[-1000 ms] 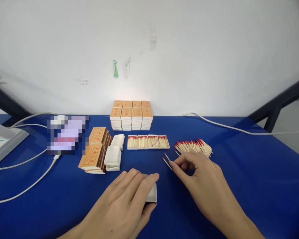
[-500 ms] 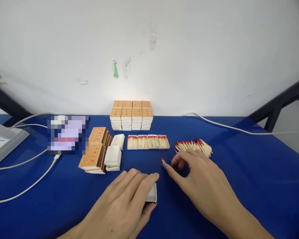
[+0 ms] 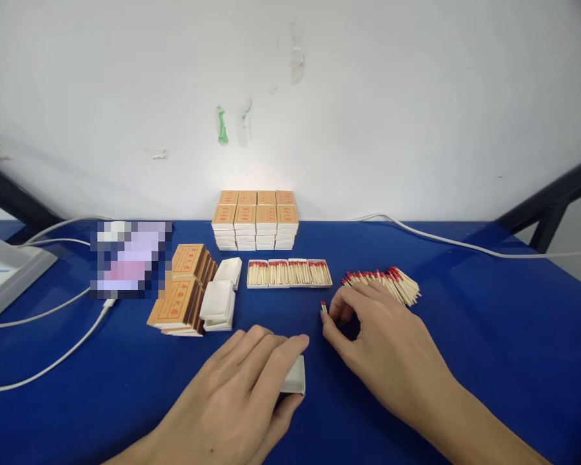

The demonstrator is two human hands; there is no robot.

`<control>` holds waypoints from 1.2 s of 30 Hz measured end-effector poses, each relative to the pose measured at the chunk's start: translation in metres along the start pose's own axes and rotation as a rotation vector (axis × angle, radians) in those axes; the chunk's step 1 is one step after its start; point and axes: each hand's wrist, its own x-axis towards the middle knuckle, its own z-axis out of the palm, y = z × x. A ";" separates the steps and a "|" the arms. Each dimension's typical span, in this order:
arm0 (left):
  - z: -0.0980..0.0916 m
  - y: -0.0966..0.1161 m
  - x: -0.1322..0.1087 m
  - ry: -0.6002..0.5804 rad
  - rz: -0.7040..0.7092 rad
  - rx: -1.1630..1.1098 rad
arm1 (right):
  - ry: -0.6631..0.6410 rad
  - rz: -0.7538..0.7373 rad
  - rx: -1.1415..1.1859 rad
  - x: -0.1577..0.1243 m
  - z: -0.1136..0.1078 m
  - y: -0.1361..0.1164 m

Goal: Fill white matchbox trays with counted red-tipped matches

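Note:
My left hand is closed around a white matchbox tray, whose right end shows between thumb and forefinger. The hand covers most of the tray. My right hand has its fingers curled, and a few red-tipped matches stick out at its thumb tip. How far they reach into the grip is hidden. Just beyond its knuckles lies a loose heap of matches, partly covered by the hand. Several trays filled with matches stand in a row ahead of both hands.
Behind the filled trays, closed matchboxes are stacked against the wall. Orange matchbox sleeves and white trays are piled to the left. A pixelated phone with a white cable lies farther left on the blue table.
My right hand has shifted slightly, and the matches at its thumb have turned more upright. The left hand keeps its hold on the tray. The view has moved a little.

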 end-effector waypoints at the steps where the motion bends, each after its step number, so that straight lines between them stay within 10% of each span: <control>1: 0.001 0.000 0.000 0.002 -0.002 0.003 | -0.007 0.006 0.011 0.000 -0.001 0.001; 9: 0.002 -0.001 -0.001 0.017 -0.010 0.006 | -0.061 0.027 0.102 0.001 -0.007 0.005; 18: -0.001 0.000 0.000 -0.002 -0.012 -0.007 | 0.231 -0.023 -0.266 0.004 -0.010 0.018; 36: 0.000 0.001 -0.002 0.001 -0.008 0.012 | 0.012 0.088 0.028 -0.001 -0.007 0.006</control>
